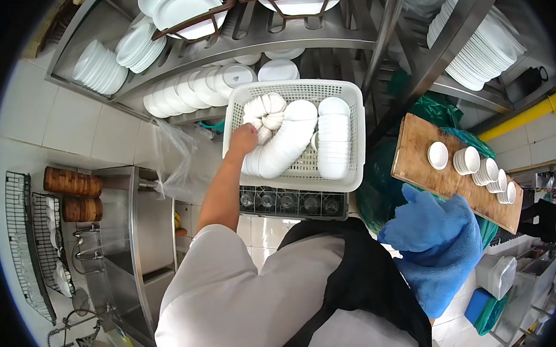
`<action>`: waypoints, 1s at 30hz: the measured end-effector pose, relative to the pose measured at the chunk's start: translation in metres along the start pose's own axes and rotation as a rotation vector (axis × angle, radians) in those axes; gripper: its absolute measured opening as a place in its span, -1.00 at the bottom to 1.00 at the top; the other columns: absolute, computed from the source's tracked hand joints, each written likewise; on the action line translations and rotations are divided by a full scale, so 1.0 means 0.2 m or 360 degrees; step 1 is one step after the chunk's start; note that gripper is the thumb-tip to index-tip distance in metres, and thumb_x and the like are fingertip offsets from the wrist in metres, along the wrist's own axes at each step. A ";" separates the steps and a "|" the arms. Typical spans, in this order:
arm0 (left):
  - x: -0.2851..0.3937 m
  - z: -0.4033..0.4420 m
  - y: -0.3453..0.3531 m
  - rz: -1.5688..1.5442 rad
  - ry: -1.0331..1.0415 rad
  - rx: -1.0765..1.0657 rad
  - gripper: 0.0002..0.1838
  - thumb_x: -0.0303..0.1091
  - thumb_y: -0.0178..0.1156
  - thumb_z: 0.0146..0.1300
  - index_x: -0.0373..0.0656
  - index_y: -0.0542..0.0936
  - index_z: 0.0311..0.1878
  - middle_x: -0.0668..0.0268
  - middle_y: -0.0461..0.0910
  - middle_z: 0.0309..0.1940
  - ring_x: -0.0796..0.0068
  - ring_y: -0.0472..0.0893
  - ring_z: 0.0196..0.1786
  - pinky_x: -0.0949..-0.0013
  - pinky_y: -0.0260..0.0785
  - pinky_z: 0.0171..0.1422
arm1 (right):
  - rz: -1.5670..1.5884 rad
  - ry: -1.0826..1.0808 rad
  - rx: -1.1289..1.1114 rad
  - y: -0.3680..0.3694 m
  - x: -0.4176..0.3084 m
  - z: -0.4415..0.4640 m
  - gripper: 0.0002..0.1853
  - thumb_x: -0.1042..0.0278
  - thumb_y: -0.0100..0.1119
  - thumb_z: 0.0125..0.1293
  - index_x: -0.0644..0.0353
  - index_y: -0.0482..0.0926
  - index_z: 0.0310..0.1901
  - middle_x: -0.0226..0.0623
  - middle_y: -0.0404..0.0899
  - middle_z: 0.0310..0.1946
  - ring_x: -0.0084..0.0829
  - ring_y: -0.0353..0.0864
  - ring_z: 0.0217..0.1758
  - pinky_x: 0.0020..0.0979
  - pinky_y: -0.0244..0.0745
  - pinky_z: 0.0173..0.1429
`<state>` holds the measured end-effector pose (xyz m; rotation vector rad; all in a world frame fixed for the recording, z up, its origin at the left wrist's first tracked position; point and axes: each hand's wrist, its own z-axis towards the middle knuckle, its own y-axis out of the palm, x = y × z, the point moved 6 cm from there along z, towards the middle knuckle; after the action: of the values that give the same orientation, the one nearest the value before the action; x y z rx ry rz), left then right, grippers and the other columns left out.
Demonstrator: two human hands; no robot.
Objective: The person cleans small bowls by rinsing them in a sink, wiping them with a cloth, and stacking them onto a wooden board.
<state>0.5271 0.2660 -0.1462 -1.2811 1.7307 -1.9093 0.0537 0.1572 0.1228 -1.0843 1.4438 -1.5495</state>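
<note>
No readable text or labels.

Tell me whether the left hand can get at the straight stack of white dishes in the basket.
Probably yes. The left hand is across the basket, with the curved row of white dishes between, but it could likely pass over; nothing visible covers the straight stack.

A metal shelving unit (284, 45) stood against a white tiled wall (42, 104). Left of the unit, a stainless steel sink counter (120, 263) lined the room; right of it, a yellow pipe (527, 119) crossed more tile. Bright light glared off the pale floor tiles (265, 232) below it.
</note>
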 end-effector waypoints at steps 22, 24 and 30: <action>0.02 0.16 0.11 0.0052 0.0261 -0.0211 -0.70 -0.19 0.11 0.16 -0.20 0.72 -0.31 0.06 0.70 -0.24 0.01 0.66 -0.17 0.12 0.50 -0.01 | 0.0280 0.0123 0.0114 -0.06 -0.10 0.12 -0.67 0.28 0.28 0.09 0.09 0.51 -0.09 -0.26 0.49 -0.14 -0.29 0.50 -0.02 -0.19 0.39 0.06; -0.05 0.24 0.21 0.0293 0.0345 -0.0144 -0.67 -0.16 0.12 0.15 -0.24 0.71 -0.32 0.03 0.69 -0.24 0.01 0.66 -0.16 0.12 0.49 0.01 | 0.0283 0.0142 0.0112 -0.06 -0.09 0.11 -0.67 0.28 0.28 0.08 0.09 0.51 -0.10 -0.27 0.49 -0.15 -0.29 0.51 -0.03 -0.20 0.39 0.05; -0.05 0.19 0.19 -0.0795 -0.0572 -0.0477 -0.81 -0.41 0.20 0.04 -0.32 0.60 -0.59 0.08 0.55 -0.69 0.33 0.55 -0.63 0.27 0.38 -0.58 | 0.0294 0.0202 0.0120 -0.07 -0.08 0.07 -0.68 0.29 0.28 0.04 0.08 0.52 -0.12 -0.30 0.49 -0.16 -0.30 0.52 -0.05 -0.21 0.39 0.02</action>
<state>0.5487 0.2379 -0.1882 -2.1849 1.6522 -1.5251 0.0736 0.1683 0.1348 -0.7971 1.5118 -1.5493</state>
